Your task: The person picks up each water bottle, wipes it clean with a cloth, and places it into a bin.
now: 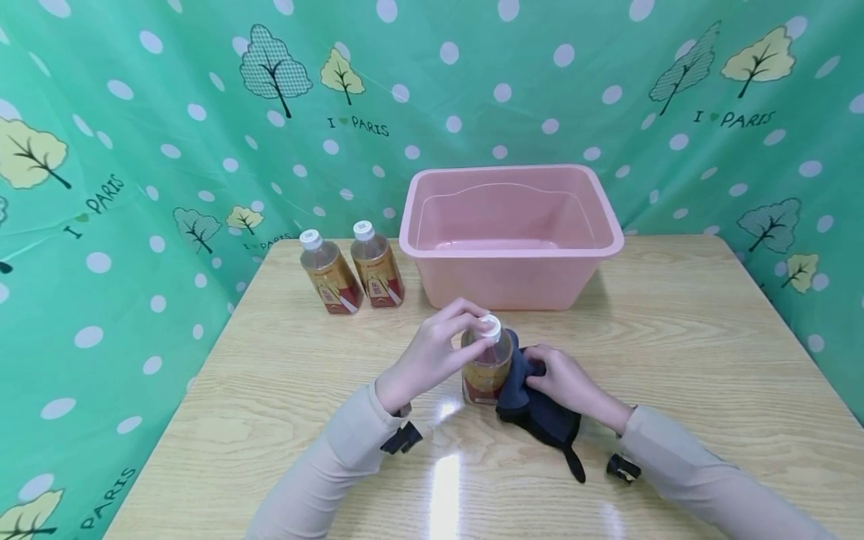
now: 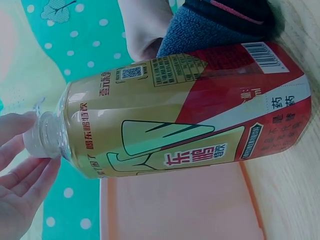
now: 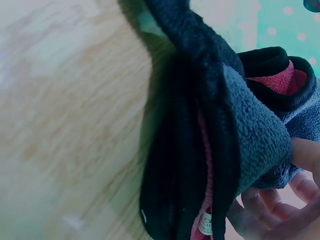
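My left hand (image 1: 442, 351) pinches the white cap (image 1: 490, 328) of a plastic drink bottle (image 1: 484, 379) that stands upright on the table in front of me. The left wrist view shows its gold and red label (image 2: 165, 115) at close range. Against the bottle's right side lies a dark blue-grey cleaning cloth (image 1: 540, 411) with black edging and a hanging loop. My right hand (image 1: 565, 382) grips this cloth by a fold. Up close in the right wrist view, the bunched cloth (image 3: 262, 132) shows a pink inner side and a small white tag.
Two similar bottles, one (image 1: 331, 276) left of the other (image 1: 379, 271), stand at the back left of the wooden table (image 1: 270, 420). Behind the hands sits a pink plastic bin (image 1: 496, 281), its open top facing up. A green dotted curtain (image 1: 472, 90) hangs behind.
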Demonstrator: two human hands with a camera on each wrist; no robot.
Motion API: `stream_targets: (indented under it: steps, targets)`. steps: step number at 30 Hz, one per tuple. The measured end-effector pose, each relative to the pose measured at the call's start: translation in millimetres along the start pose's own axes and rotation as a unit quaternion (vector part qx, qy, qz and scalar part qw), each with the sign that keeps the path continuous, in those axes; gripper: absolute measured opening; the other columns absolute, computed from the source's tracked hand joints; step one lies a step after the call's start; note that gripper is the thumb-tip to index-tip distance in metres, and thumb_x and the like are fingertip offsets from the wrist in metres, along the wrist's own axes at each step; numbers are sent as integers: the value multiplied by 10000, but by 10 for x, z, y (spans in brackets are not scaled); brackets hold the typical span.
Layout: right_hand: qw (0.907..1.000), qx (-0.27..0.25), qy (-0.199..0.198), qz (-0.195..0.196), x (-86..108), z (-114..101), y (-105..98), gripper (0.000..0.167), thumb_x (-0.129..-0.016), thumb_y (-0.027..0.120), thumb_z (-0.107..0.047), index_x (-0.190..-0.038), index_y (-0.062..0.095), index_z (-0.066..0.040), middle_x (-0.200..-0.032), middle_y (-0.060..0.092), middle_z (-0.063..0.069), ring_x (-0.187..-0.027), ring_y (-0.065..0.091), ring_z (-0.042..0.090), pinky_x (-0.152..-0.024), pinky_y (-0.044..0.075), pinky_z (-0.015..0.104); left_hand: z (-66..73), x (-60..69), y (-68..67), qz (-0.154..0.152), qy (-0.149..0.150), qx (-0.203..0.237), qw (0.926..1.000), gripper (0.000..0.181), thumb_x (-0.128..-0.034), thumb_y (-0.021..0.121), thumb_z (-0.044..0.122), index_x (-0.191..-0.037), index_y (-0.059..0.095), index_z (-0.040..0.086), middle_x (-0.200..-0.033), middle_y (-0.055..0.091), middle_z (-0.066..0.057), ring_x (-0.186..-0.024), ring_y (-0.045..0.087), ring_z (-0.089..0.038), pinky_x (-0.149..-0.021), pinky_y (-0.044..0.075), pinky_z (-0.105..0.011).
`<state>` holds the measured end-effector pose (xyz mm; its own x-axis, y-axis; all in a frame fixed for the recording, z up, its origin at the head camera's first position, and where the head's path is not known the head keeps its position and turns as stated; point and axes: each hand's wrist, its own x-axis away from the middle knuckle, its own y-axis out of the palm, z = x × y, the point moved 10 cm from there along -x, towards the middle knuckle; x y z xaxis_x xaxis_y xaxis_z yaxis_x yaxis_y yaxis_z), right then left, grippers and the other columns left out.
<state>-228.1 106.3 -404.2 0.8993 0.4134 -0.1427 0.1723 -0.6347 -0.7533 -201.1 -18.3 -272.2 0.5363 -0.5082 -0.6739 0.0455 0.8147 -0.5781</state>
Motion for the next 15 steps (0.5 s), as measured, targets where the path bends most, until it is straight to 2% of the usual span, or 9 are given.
stream_targets:
  steps: [6, 11, 15]
  targets:
    - [9999, -81, 33, 84, 15, 24, -26, 184, -688, 651, 57, -859, 621, -3, -910, 610, 130, -848, 579, 269, -739, 479, 408, -5, -5, 7, -66, 25, -88, 9999, 121, -747, 695, 74, -832, 625, 21, -905, 571, -68, -806, 570, -115, -687, 483, -187]
    - [9998, -125, 13, 124, 52, 29, -70, 196, -685, 657, 62, -869, 623, 4, -949, 609, 157, -875, 581, 293, -759, 477, 418, -25, -2, 18, -102, -9, -85, 9999, 143, -739, 702, 91, -838, 621, 27, -921, 586, -72, -828, 573, -118, -767, 458, -157]
    - [9998, -157, 14, 96, 86, 31, -103, 195, -691, 666, 63, -867, 625, -11, -936, 612, 132, -870, 584, 281, -748, 480, 407, -67, -3, 29, -105, -121, 90, 9998, 146, -732, 706, 88, -834, 620, 27, -926, 602, -76, -847, 574, -125, -802, 445, -152]
